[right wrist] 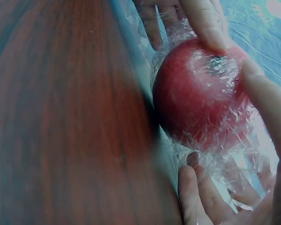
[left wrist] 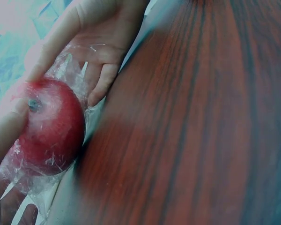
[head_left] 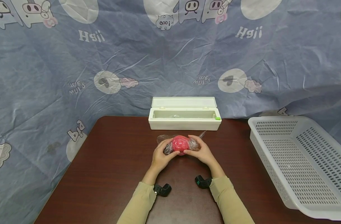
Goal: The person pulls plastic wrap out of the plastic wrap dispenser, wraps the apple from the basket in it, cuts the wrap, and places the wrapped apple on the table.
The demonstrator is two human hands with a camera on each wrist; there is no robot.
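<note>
A red apple (head_left: 180,143) wrapped in clear cling film (head_left: 193,145) is between both hands above the table. Its stem hollow shows under the crinkled film in the wrist views. My left hand (head_left: 160,158) holds its left side, thumb pressed on the apple, fingers bent around the bunched film. From the right, my right hand (head_left: 205,153) grips it the same way, and the two thumb tips lie close together near the stem. Loose film sticks out past the fingers on both sides. The far side of the apple is hidden.
Behind the hands stands a white cling film box (head_left: 184,125), lid raised, with a green piece at its right end. A white slotted plastic basket (head_left: 271,174) sits at the right on the dark brown table (head_left: 108,174). Patterned blue cloth (head_left: 159,62) hangs behind.
</note>
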